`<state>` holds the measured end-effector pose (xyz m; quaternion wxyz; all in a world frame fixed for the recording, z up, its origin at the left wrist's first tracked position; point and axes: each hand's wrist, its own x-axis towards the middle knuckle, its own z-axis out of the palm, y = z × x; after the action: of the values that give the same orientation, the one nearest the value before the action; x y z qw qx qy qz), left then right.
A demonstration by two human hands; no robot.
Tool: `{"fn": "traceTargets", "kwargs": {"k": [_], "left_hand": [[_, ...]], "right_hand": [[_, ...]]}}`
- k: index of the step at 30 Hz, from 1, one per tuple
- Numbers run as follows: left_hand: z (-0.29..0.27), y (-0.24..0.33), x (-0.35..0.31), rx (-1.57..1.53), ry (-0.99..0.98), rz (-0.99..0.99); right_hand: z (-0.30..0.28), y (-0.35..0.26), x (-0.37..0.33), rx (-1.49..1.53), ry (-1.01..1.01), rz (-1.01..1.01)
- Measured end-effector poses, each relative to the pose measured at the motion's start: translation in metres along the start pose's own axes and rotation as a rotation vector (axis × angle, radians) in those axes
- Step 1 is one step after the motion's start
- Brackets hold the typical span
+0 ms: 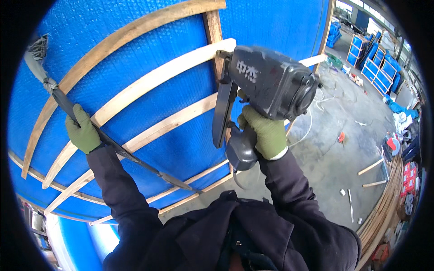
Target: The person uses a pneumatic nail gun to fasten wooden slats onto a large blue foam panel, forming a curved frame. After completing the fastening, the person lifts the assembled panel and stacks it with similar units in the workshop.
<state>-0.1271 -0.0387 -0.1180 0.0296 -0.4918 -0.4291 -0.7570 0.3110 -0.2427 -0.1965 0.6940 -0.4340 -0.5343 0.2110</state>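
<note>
My right hand (266, 131), in a green glove, is closed around the handle of a dark nail gun (266, 81). The gun's nose is beside the right end of a pale wooden slat (158, 74), where that slat crosses an upright batten (213, 29). I cannot tell whether the nose touches the wood. Farther left on the same slat, my gloved left hand (83, 131) grips it where a dark strap (120, 149) crosses; its fingertips are partly hidden. Behind the slats stands a large panel wrapped in blue bubbled sheeting (271, 27).
Other slats (172, 122) run across the blue panel. On the grey floor (325, 167) to the right lie a pale hose (307, 131), a small orange object (341, 137) and wood offcuts (370, 167). Long timber strips (382, 203) are stacked at the right; blue-wrapped framed panels (379, 67) stand farther back.
</note>
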Motion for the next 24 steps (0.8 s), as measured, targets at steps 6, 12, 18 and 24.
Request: {"fn": "traceTargets", "kwargs": {"k": [6, 12, 18, 24], "left_hand": [[-0.004, 0.0, 0.001, 0.076, -0.008, 0.064], [-0.007, 0.005, 0.004, 0.096, -0.07, 0.071], [-0.008, 0.008, 0.002, 0.114, -0.065, 0.01], [-0.01, 0.005, 0.002, 0.113, -0.076, 0.067]], "right_hand": [[0.004, -0.005, 0.0, 0.274, 0.112, 0.175], [-0.016, -0.052, -0.003, 0.354, 0.128, 0.189], [-0.021, -0.094, 0.026, 0.222, 0.095, -0.04], [-0.015, -0.113, 0.076, 0.218, 0.054, -0.107]]}}
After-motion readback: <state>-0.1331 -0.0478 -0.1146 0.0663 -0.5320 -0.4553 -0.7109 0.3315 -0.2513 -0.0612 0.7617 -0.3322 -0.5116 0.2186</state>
